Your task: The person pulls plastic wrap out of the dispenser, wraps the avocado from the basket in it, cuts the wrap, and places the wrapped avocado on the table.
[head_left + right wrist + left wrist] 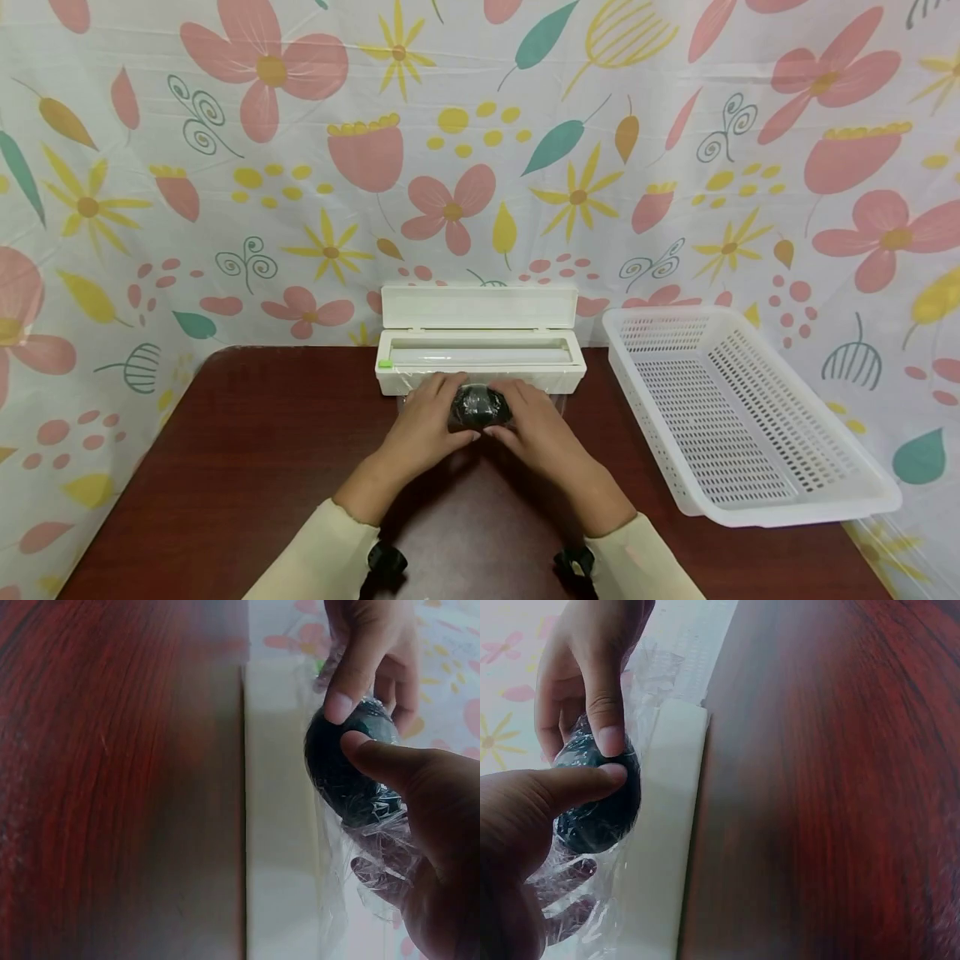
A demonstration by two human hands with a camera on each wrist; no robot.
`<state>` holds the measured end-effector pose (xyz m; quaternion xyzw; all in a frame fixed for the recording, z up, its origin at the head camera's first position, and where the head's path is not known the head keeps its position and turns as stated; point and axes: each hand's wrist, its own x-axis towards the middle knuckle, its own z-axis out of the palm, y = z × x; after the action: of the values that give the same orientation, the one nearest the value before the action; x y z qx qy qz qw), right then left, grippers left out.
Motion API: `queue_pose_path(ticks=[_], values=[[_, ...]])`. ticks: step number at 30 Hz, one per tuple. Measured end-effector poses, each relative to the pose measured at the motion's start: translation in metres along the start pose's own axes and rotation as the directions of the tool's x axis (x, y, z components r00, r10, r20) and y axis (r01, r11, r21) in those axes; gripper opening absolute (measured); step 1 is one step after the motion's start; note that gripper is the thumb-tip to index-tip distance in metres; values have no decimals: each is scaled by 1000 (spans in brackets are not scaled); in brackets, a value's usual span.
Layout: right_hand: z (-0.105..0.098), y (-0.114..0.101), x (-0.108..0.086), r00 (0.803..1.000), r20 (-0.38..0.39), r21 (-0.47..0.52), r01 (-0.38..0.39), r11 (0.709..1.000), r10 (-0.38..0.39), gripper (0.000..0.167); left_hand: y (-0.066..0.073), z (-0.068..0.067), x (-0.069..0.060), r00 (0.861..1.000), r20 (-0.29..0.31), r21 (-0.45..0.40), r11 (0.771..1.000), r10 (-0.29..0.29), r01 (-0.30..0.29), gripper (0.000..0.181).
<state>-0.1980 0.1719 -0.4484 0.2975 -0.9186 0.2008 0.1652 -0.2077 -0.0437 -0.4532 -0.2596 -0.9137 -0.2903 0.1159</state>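
A dark, rounded object [480, 407] wrapped in clear film is held between both hands, just in front of the white film box [480, 382]. My left hand [426, 425] grips its left side and my right hand [538, 427] its right side, the thumbs nearly meeting on the near side. In the left wrist view both thumbs press on the dark object [600, 817], and loose clear film [604, 919] trails beside it. The right wrist view shows crumpled film [382, 832] against the right hand's palm around the dark object [330, 761].
The box's lid [480, 307] stands raised, with a roll [480, 356] inside and a small green piece [386, 364] at its left end. A white perforated basket [675, 467] sits at the right of the brown table [262, 475]. Floral cloth [480, 167] hangs behind.
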Motion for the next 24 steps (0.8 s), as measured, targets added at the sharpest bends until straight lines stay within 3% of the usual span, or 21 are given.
queue_pose_path(ticks=[6,18,24], values=[[5,4,1,999,20,12,-28,1000,28,59,-4,7,0,999,-34,-7,1000,-16,16,68],[20,11,6,996,21,50,-91,995,90,62,-11,25,1,992,-88,-58,994,-96,91,68],[26,12,9,992,12,76,-126,989,125,62,-13,32,2,987,-114,-84,991,-111,102,70]])
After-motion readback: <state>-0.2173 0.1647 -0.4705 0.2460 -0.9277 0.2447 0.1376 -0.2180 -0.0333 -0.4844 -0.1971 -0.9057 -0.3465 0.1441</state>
